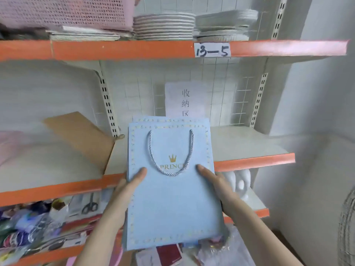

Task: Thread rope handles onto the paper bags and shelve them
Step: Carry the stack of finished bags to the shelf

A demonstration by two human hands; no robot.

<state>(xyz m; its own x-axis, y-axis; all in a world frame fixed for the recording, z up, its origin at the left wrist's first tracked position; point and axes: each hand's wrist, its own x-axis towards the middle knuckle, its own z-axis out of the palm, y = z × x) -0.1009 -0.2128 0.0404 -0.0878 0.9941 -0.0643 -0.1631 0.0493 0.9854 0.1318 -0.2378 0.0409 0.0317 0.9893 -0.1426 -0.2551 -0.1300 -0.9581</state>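
A light blue paper bag (172,204) with a gold crown print and a grey rope handle (171,152) lies flat on top of a small stack of like bags. My left hand (130,187) grips the stack's left edge, thumb on top. My right hand (215,183) grips the right edge the same way. The stack's far end reaches over the orange-edged middle shelf (255,160), below a white paper sign (185,100) on the back grid.
A brown cardboard flap (80,135) leans on the shelf to the left. Stacked paper plates (163,25) and a pink basket (67,10) sit on the shelf above. Scissors (90,205) and mixed packets fill the lower left shelf. White objects (240,181) stand lower right.
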